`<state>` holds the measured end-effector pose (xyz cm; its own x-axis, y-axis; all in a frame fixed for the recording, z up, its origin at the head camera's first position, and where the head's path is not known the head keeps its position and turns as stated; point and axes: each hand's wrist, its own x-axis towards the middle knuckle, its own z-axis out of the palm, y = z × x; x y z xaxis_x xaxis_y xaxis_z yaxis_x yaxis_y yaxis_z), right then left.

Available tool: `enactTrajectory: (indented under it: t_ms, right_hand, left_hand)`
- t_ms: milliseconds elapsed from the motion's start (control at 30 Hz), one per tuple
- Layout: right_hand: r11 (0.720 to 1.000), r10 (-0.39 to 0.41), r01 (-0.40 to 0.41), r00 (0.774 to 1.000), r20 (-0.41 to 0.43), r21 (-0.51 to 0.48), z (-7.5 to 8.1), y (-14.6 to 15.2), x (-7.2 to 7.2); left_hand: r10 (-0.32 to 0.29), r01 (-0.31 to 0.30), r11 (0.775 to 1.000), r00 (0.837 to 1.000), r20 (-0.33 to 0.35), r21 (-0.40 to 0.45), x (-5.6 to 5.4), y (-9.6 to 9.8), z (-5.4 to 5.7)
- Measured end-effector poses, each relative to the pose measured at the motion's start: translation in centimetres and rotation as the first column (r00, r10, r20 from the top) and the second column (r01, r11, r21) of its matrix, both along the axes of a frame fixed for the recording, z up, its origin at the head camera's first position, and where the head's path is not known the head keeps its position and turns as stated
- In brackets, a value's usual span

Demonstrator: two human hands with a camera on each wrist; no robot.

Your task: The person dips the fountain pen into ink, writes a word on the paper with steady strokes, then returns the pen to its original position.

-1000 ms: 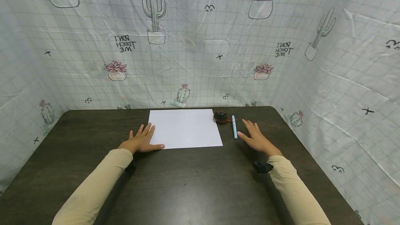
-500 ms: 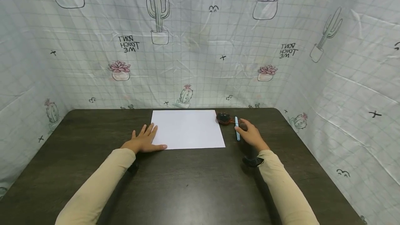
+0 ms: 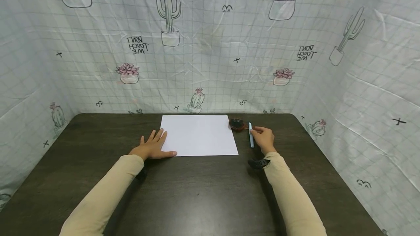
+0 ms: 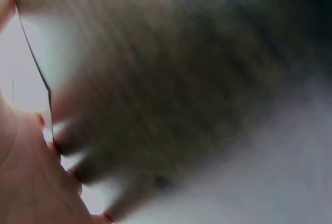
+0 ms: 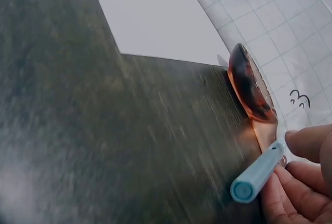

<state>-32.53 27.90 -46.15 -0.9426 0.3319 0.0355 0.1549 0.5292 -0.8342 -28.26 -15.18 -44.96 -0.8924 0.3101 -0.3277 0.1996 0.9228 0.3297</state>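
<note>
From where I stand, the pale blue pen (image 3: 251, 140) is right at the fingertips of the person's right hand (image 3: 264, 139), on the inner side, toward the white sheet of paper (image 3: 199, 134). The thumb and fingers are bent and pinch the pen along its farther half, leaving the rounded near end sticking out toward the person. The palm sits to the right of it. The pen points away from the person, and I can't tell whether it is fully resting on the dark counter (image 3: 197, 199) or slightly raised.

Just left of the pen is a glossy amber-brown item (image 3: 237, 124) with a dark, rounded end and a slim stem; I can't say exactly what it is. The rounded end is right by the paper's right edge, and the stem runs over toward the pen and the fingers.

The left hand (image 3: 152, 148) lies well apart from the pen, across the paper, holding nothing. Its fingers are spread flat over the sheet's left edge, the thumb stretched along the near left corner. Both arms wear beige sleeves (image 3: 109, 188), and behind the counter hangs a pale checked cloth (image 3: 210, 79) printed with cacti.
</note>
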Motion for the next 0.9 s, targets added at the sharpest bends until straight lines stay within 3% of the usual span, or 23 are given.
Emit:
enactTrajectory:
  t_ms: [400, 900]
  right_hand:
    - [0.997, -0.081, 0.080, 0.997, 0.013, 0.022, 0.24, -0.82, -0.24]
    - [0.999, -0.051, 0.051, 0.999, 0.019, 0.005, 0.36, -0.80, -0.33]
  left_hand:
    - [0.005, -0.005, 1.000, 1.000, -0.002, 0.015, 0.00, 0.02, 0.07]
    - [0.003, -0.003, 1.000, 1.000, 0.001, 0.023, -0.06, -0.02, -0.01]
